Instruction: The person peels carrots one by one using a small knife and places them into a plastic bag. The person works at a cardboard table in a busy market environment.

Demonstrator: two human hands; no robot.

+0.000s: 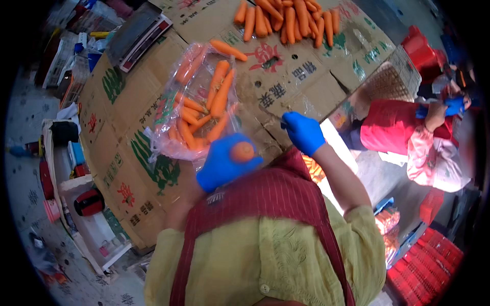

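My left hand [226,164], in a blue glove, grips a carrot [242,152] whose blunt end faces up. It is just in front of a clear plastic bag [159,132]. Several carrots [220,100] lie in and on this bag, pointing different ways. My right hand [304,132], also gloved in blue, is curled over the cardboard's near right edge. A small dark object [283,125] pokes out of its fingers, too little of it showing to name. Flattened cardboard [245,91] with printed vegetables covers the worktop.
A pile of carrots [294,23] lies at the far side. A grey-topped scale [136,36] stands at the far left. Left of the worktop is a white tray [76,229] with odds and ends. A co-worker in a red apron [388,124] is at right, near red crates [428,264].
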